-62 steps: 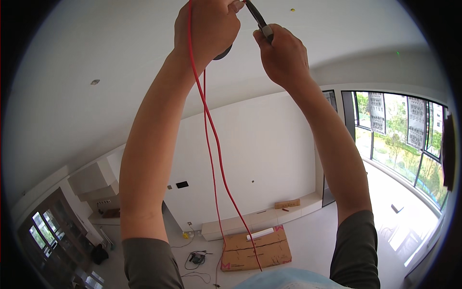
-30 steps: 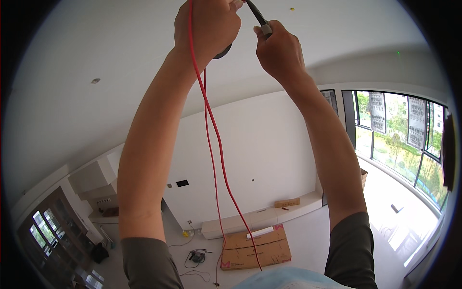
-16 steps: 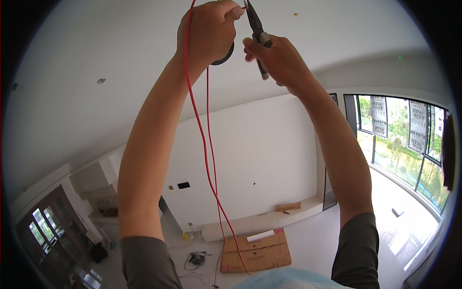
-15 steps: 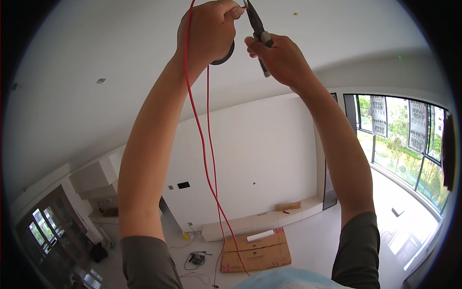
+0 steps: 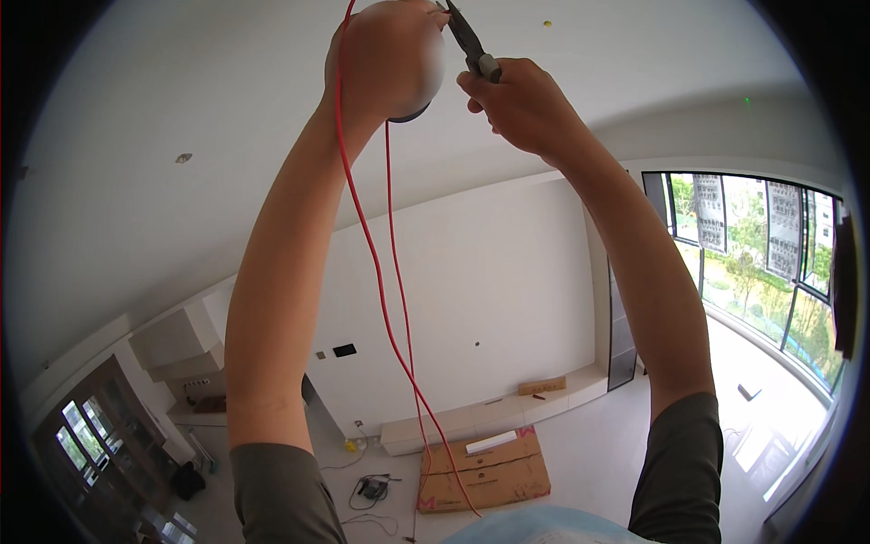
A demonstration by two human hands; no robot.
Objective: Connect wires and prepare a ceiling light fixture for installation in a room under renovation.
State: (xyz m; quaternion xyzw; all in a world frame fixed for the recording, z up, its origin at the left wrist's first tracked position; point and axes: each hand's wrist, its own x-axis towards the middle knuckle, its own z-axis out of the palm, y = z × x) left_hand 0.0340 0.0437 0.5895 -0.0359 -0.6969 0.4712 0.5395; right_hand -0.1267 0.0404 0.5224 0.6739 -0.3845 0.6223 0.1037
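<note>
Both my arms reach up toward the white ceiling. In my right hand is a pair of long-nose pliers with dark jaws and grey grips, its fingers wrapped round the handles. The jaw tips reach the fingertips of my left hand, which is closed and partly blurred. A small red wire end shows there, pinched between the fingers. A long red wire hangs in front of my left forearm, and a second red strand drops behind it. Behind the left hand peeks the edge of a black round thing, mostly hidden.
Below, a flat cardboard box lies on the floor with a white strip on it. A dark device with a cord lies to its left. A low white cabinet runs along the wall. Large windows stand at right.
My right hand's fingers have closed further round the pliers, and the lower handle no longer shows. Both hands and the pliers sit slightly farther left in view.
</note>
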